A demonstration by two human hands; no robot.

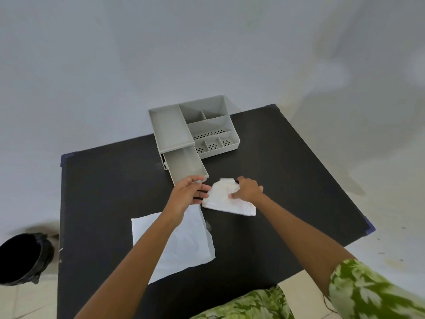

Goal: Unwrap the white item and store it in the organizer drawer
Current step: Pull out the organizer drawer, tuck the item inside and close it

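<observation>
A white folded item, soft and cloth-like, lies on the black table just in front of the grey organizer. My right hand rests on its right part, thumb and fingers pinching it. My left hand is at its left edge, fingers spread, beside the front of the drawer, which is pulled out and looks empty. A flat white sheet, apparently the wrapper, lies spread on the table under my left forearm.
The organizer has several open compartments on top, some with perforated floors. A black bin stands on the floor left of the table. A pale wall is behind the table.
</observation>
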